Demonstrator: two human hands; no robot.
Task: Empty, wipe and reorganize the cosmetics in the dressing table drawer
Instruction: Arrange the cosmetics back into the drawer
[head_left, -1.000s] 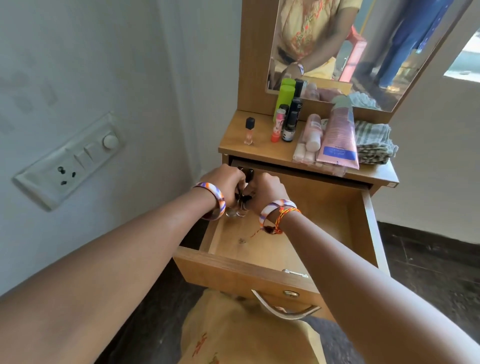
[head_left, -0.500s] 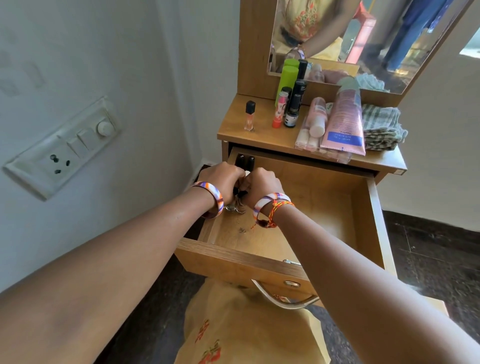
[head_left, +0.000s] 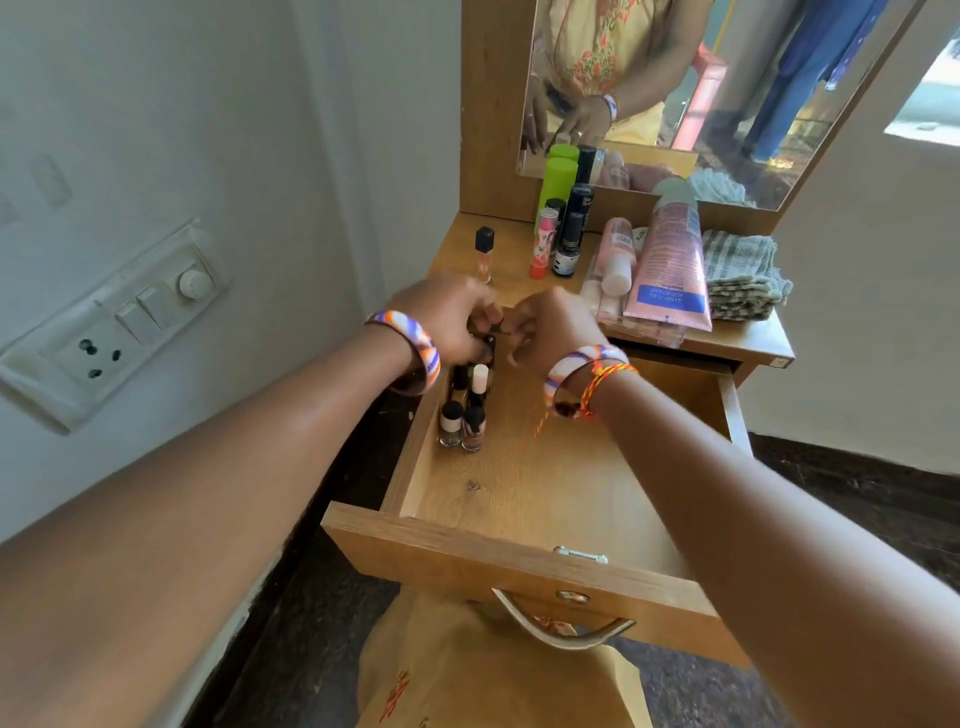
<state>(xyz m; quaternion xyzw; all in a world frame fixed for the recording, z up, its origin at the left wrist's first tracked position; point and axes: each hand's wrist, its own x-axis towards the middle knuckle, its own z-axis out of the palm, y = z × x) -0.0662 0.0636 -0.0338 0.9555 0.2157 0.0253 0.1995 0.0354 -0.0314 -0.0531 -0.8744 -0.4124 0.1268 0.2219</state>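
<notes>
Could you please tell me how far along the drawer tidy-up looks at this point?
The drawer looks emptied, with mostly bare wood showing. A few nail polish bottles already stand in its back left corner. In hand: the left hand and right hand hover over that cluster, blurred, their grip unclear. Left: the pink tube and other cosmetics on the tabletop.

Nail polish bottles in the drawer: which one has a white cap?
The white-capped nail polish bottle, in the back row on the right, just below the hands; the other bottles visible in the drawer have dark caps.
</notes>
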